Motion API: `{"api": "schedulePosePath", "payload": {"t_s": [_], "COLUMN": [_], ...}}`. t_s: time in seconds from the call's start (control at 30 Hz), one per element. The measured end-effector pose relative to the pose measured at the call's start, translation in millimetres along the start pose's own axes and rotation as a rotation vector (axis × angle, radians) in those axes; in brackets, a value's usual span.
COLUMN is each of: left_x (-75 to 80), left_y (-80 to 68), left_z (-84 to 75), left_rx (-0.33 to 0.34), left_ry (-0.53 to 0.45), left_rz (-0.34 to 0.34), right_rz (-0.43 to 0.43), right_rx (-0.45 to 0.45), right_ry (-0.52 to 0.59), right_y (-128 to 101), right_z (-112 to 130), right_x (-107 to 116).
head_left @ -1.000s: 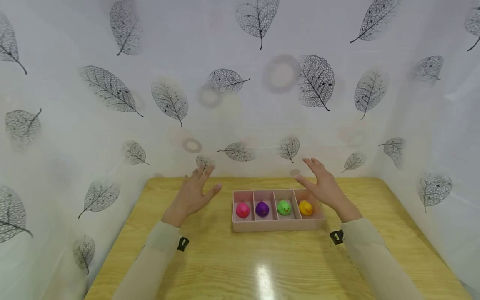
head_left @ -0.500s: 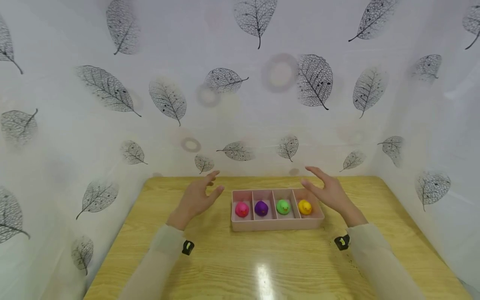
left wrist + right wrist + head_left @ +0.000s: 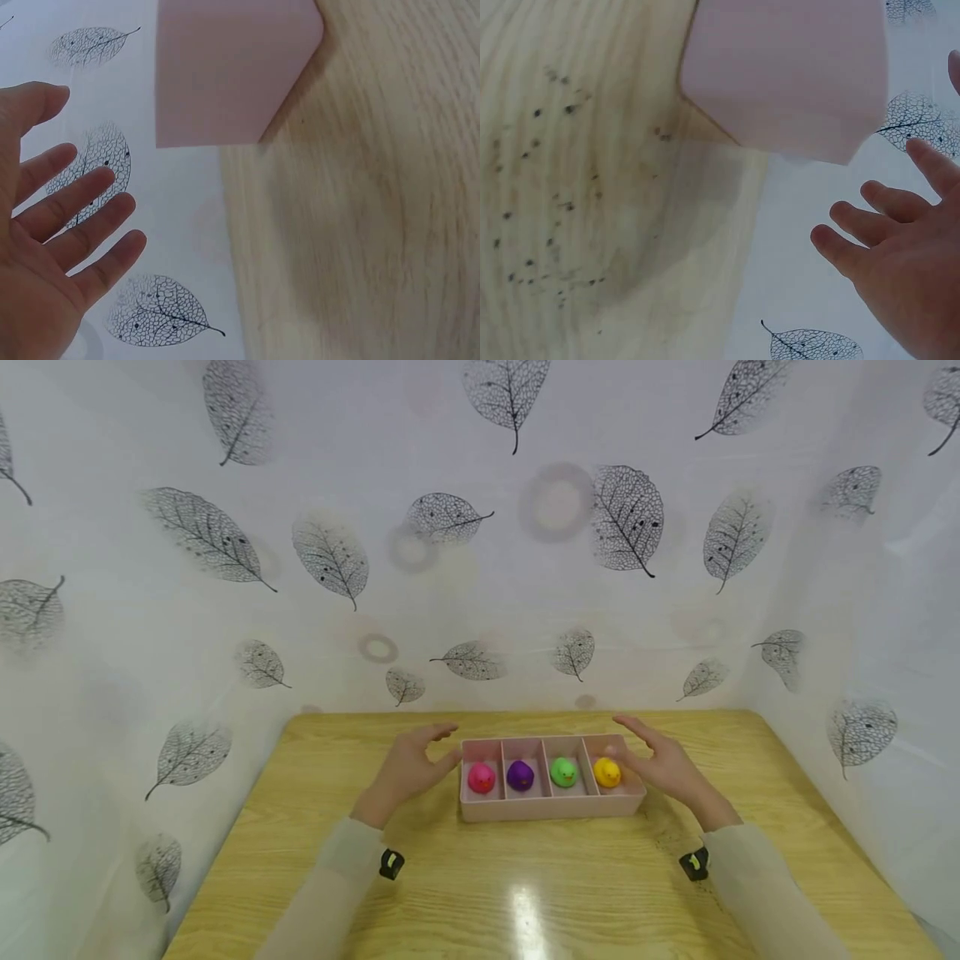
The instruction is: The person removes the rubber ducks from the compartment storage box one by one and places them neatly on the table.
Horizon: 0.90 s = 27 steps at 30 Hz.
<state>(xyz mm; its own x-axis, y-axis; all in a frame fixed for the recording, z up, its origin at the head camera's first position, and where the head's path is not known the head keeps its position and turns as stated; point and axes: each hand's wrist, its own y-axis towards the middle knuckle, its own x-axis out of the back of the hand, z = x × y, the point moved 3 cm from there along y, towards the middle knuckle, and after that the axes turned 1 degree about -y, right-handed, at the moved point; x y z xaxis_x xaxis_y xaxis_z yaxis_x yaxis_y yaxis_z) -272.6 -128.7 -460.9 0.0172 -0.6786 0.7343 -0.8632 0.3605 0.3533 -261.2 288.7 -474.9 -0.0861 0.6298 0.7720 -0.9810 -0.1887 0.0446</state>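
Both hands have dropped and closed in over the last second, now flanking the pink tray (image 3: 551,808) at mid-table. Left hand (image 3: 408,770) beside its left end, right hand (image 3: 663,766) at the right end; fingers loose, gripping nothing, contact unclear. Looks like a two-handed pickup coming. Tray: smooth matte plastic, four compartments. Inside: rounded rubbery ducks, pink (image 3: 481,777), purple (image 3: 520,774), green (image 3: 562,771), yellow (image 3: 607,772). Glossy wood-grain table (image 3: 525,893).
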Motion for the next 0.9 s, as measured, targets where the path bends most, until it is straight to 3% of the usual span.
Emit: {"api": "schedulePosePath", "payload": {"t_s": [0.23, 0.37, 0.67, 0.9], "left_x": [-12.4, -20.3, -34.3, -43.4], "left_y": [-1.9, -2.3, -0.8, 0.3], "left_z": [-3.7, -3.6, -5.0, -9.1], "left_rx": [0.055, 0.089, 0.061, 0.082], "left_ry": [-0.038, -0.064, -0.079, -0.142], "left_rz": [0.065, 0.102, 0.133, 0.214], "right_rz": [0.033, 0.042, 0.051, 0.062], "right_rx": [-0.054, -0.037, 0.012, 0.036], "right_ry": [-0.022, -0.026, -0.061, -0.078], "right_y": [-7, -9, -14, -17], "right_z": [-10, -14, -19, -19], "right_x": [-6, -10, -16, -20]}}
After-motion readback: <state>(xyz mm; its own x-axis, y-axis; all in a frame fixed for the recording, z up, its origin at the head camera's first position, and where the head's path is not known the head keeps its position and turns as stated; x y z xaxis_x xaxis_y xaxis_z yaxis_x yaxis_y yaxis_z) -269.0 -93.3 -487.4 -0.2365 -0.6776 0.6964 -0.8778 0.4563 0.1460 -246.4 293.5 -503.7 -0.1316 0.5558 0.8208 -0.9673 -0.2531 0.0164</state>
